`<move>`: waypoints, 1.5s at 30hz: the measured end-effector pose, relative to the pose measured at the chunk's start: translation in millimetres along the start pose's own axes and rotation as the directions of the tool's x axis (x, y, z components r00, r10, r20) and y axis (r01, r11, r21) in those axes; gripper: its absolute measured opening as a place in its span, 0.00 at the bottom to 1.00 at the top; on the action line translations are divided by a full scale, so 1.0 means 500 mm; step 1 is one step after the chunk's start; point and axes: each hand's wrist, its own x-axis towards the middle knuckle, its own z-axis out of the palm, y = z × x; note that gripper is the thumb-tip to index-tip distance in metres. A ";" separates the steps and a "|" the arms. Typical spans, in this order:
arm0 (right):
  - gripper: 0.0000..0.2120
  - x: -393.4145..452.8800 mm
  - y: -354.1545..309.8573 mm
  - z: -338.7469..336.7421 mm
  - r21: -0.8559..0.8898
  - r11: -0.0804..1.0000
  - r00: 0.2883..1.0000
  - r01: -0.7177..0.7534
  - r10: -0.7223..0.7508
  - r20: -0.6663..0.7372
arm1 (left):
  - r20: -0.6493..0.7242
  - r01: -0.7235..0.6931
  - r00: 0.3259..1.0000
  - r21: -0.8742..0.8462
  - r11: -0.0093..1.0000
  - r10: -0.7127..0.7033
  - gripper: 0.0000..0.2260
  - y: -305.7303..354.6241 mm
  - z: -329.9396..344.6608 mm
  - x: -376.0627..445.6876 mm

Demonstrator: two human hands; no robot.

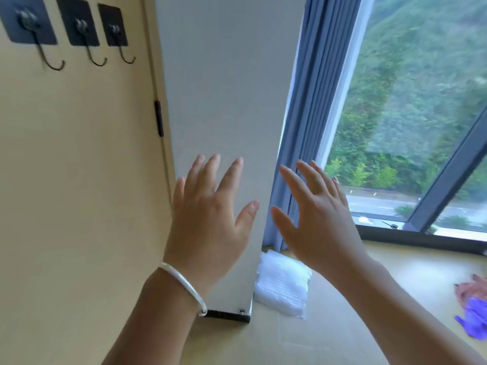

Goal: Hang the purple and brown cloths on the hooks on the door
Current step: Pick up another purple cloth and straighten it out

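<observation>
Purple cloth [474, 321] lies crumpled beside brown cloth [470, 287]; left hand [208, 219] and right hand [316, 222] splayed, empty.

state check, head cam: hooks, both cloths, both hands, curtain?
left hook: bare
middle hook: bare
right hook: bare
purple cloth: crumpled on the floor, not hung
brown cloth: crumpled on the floor, touching the purple one
left hand: open, fingers spread, holding nothing
right hand: open, holding nothing
curtain: gathered beside the window

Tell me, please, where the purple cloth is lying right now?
In the head view, the purple cloth lies at the far right edge on the pale surface, touching the brown cloth just behind it.
</observation>
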 end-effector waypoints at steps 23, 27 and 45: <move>0.29 -0.381 0.552 -0.335 -0.234 0.695 0.734 -0.680 0.642 -0.223 | 0.219 -0.462 0.794 -0.388 0.798 0.567 0.30 0.675 0.357 0.010; 0.29 -0.481 0.638 -0.412 -0.288 0.559 0.628 -0.777 0.711 -0.315 | 0.224 -0.530 0.682 -0.504 0.682 0.696 0.33 0.829 0.413 -0.025; 0.34 -0.842 0.844 -0.606 -0.355 -0.022 0.182 -0.935 0.829 -0.528 | 0.101 -0.702 0.196 -0.680 0.212 0.975 0.35 1.333 0.599 -0.243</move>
